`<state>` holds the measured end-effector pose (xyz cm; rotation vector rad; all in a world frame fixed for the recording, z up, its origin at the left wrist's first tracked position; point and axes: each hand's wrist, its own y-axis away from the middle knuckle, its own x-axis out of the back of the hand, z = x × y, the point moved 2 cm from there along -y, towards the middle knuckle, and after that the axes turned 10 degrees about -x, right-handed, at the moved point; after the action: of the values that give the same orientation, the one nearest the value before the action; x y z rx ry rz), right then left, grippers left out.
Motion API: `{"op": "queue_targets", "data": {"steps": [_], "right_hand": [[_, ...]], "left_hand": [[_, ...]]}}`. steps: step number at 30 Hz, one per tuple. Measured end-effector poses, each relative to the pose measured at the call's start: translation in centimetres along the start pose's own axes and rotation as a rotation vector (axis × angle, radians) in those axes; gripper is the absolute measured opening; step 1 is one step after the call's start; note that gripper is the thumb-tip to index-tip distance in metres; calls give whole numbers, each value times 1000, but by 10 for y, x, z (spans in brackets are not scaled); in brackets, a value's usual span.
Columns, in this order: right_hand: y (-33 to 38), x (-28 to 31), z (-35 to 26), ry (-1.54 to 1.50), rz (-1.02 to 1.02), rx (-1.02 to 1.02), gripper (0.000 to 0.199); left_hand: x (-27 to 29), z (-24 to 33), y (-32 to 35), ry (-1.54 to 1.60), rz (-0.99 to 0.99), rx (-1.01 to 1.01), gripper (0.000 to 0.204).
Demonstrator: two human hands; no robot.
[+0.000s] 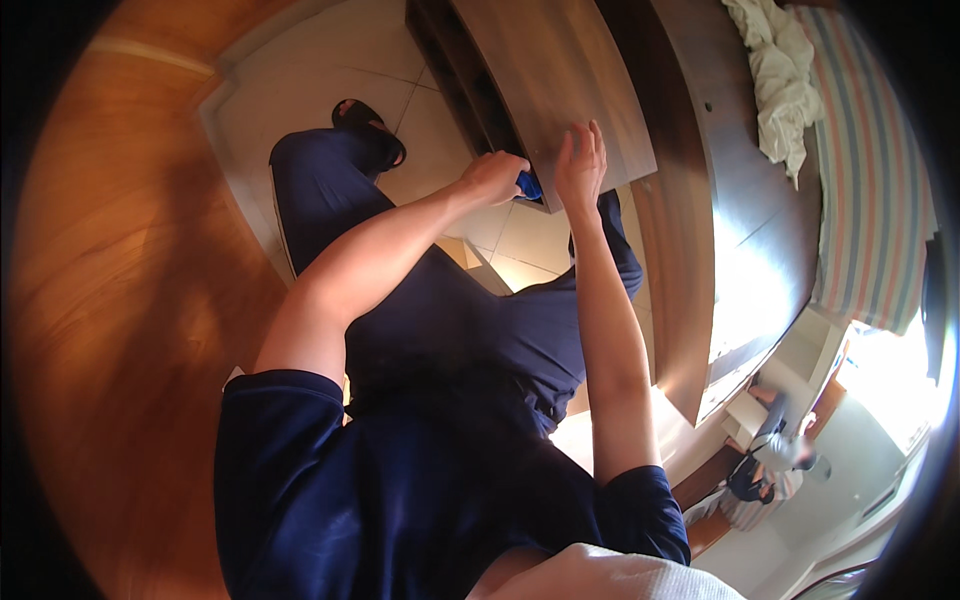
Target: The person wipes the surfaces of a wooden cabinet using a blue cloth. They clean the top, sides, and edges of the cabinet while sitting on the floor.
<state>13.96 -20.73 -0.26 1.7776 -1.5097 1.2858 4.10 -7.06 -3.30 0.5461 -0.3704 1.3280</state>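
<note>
My left hand (494, 178) is closed on a bunched blue cloth (529, 186) at the near corner of a brown wooden cabinet (560, 75). Only a small piece of the cloth shows past my fingers. Dark open compartments (470, 80) run along the cabinet's left side, beside that hand. On the other side of the corner, my right hand (582, 168) lies against the wooden surface with its fingers stretched out, holding nothing I can see.
An orange-brown wooden surface (120, 330) fills the left. Between my legs, a pale box-like object (460, 252) sits on the tiled floor (300, 85). At right are a dark wooden platform (745, 180), crumpled white cloth (785, 85) and striped fabric (865, 170). Another person (770, 455) is far back.
</note>
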Motion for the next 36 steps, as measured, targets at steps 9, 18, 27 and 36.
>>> {"op": "queue_targets", "data": {"steps": [9, 18, 27, 36], "right_hand": [[-21, -49, -16, 122, 114, -123, 37], [-27, -44, -28, 164, 109, -155, 36], [-26, -42, -30, 161, 91, -159, 37], [-29, -38, -33, 182, 69, -168, 36]], "left_hand": [[57, -17, -11, 109, 3, 91, 34], [71, -46, -18, 79, 433, 200, 31], [87, -26, -12, 122, 348, 136, 30], [176, -77, -63, 9, 717, 334, 40]]}}
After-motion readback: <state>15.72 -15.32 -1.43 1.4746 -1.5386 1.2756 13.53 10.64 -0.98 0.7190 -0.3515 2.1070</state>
